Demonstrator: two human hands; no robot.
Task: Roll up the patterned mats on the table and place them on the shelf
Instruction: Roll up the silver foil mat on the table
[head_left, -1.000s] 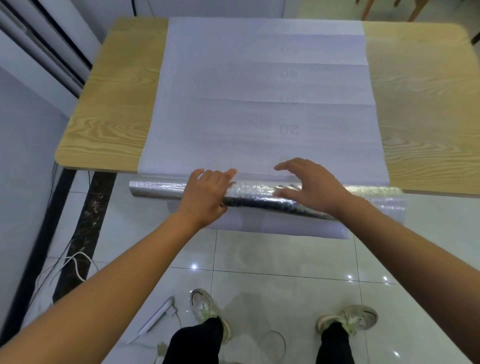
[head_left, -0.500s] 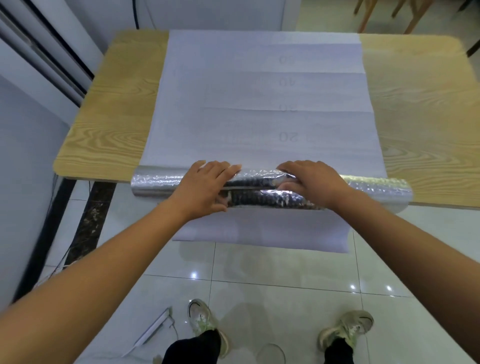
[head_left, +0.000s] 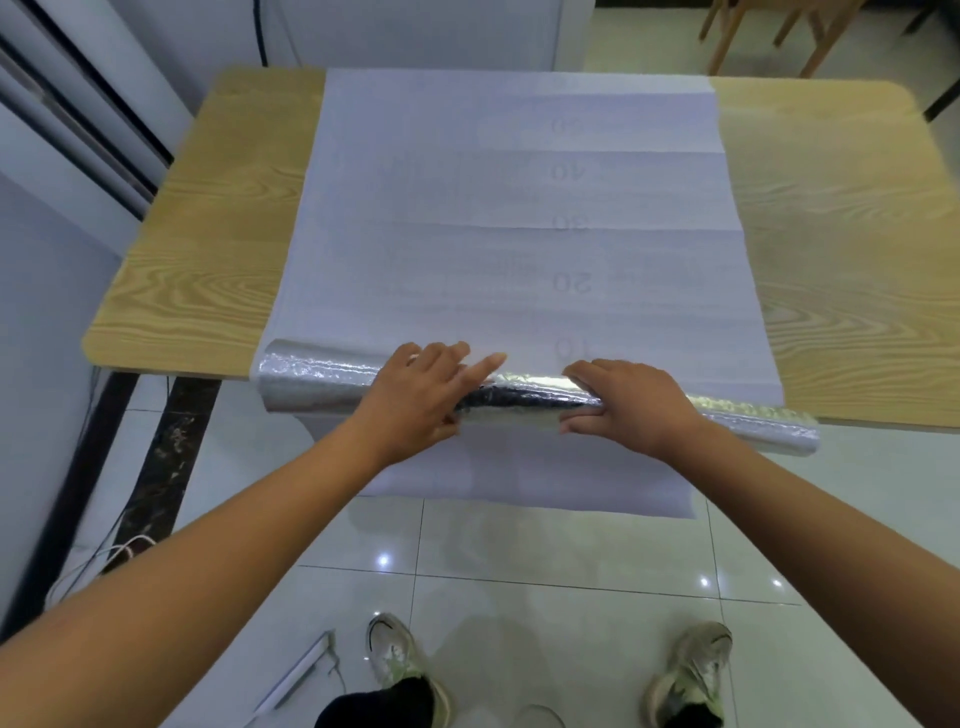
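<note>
On a pale wooden table (head_left: 208, 234) lies a white mat (head_left: 519, 249), its near end wound into a silver roll (head_left: 322, 379) at the table's edge. The left hand (head_left: 415, 395) lies flat and outstretched on the roll; the right hand (head_left: 628, 405) curls around it.

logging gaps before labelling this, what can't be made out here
- The shelf: outside the head view.
- Pattern of the mat: none visible, only its white numbered face.
- Middle of the silver roll: covered by the left hand and right hand.
- Near right corner of the table: cut by the frame edge.
</note>
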